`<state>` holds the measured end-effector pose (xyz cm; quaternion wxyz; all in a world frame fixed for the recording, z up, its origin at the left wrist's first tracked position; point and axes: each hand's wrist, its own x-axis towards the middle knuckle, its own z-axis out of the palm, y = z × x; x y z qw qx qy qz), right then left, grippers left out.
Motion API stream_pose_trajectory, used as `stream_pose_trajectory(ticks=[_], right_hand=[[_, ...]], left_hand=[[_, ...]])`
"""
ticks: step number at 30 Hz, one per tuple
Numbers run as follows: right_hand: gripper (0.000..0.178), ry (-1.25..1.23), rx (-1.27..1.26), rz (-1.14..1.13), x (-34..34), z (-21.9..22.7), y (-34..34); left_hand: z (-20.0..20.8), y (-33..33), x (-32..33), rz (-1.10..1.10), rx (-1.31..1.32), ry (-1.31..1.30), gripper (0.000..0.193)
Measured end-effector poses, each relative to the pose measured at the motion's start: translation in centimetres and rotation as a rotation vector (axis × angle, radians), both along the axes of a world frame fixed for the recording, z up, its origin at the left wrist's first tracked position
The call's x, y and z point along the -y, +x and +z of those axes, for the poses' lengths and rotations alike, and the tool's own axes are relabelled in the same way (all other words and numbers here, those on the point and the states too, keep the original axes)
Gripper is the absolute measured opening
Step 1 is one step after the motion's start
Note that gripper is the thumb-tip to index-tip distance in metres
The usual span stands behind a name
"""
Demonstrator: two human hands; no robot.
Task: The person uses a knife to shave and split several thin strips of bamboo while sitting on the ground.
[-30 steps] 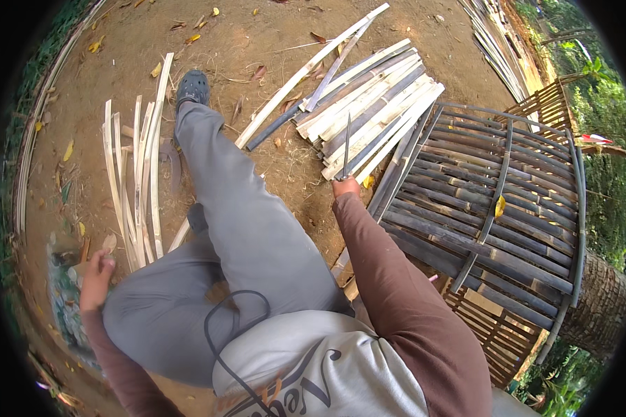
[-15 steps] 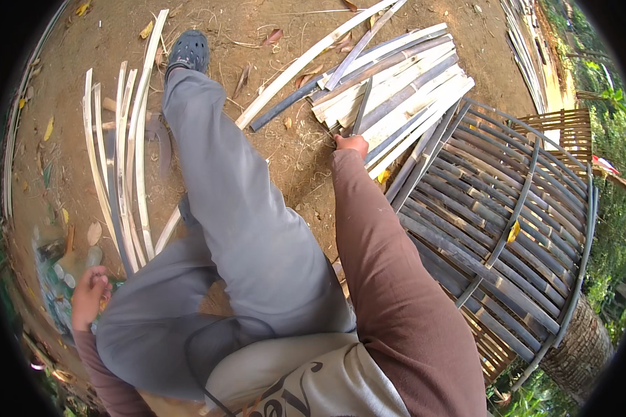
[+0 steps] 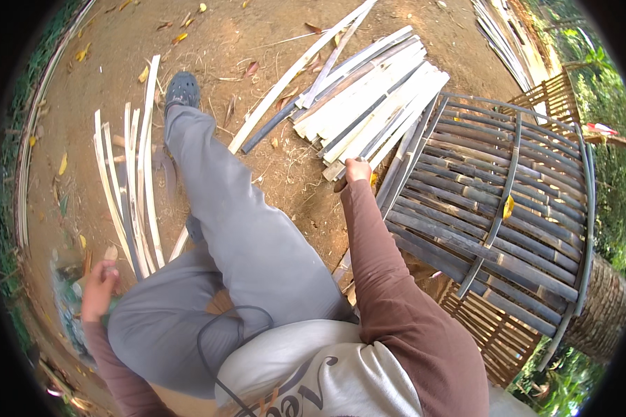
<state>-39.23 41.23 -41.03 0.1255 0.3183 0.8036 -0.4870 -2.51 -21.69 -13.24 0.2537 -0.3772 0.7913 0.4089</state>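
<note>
My right hand [image 3: 357, 169] is closed at the near end of a fan of split bamboo slats [image 3: 368, 94]. A dark end [image 3: 339, 184] of what looks like a blade-like tool pokes out below the fist; the rest of it is hard to make out. At the lower left, beside my bent knee, my left hand [image 3: 100, 288] has its fingers curled with the thumb close to them. Something small and pale may be between them, too small to name. Close to that hand lies a bluish clear plastic item [image 3: 69, 299]. Long thin bamboo strips [image 3: 133, 187] lie past it.
A slatted bamboo bench [image 3: 487, 201] stands at my right, next to a tree trunk [image 3: 605, 306]. My outstretched leg [image 3: 236, 201], with a dark clog [image 3: 182, 90], lies between the two bamboo groups. More strips [image 3: 504, 52] lie far right. Leaves dot the soil.
My right hand has moved down to the slats' near end; the blade-like piece that rose from the fist no longer stands out. My left hand has risen slightly, and the view has shifted.
</note>
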Motion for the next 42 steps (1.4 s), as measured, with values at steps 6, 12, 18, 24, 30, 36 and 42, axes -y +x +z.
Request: stream_pose_trajectory(ticks=[6, 12, 18, 24, 30, 36, 42], right_hand=[[0.019, -0.055, -0.27, -0.171, -4.9, 3.6, 5.8], [0.016, -0.444, -0.309, -0.193, -3.3, 10.9, 9.7], [0.012, -0.764, -0.259, -0.044, -1.5, 24.2, 17.2], [0.013, -1.049, 0.008, 0.109, 6.1, 34.8, 24.1], [0.014, -1.124, 0.001, 0.184, 9.4, 35.7, 26.2], [0.022, -0.982, 0.11, 0.299, 6.8, 35.4, 22.6], [0.021, -0.38, 0.09, 0.403, 3.4, 31.8, 15.2]], left_hand=[[4.2, -2.4, -3.5, 0.043, -0.146, -0.037, 0.031], [11.5, -3.6, -11.9, -0.059, -0.351, -0.016, 0.033], [17.9, -9.3, -23.4, -0.447, -0.436, 0.247, 0.033], [13.2, -11.2, -32.6, -0.117, -0.287, 0.668, 0.048], [7.1, -14.4, -34.4, -0.261, -0.155, 1.064, 0.049], [11.5, -14.9, -24.7, -0.212, -0.243, 0.678, 0.045], [18.7, -8.9, -17.0, -0.074, -0.721, 0.208, 0.029]])
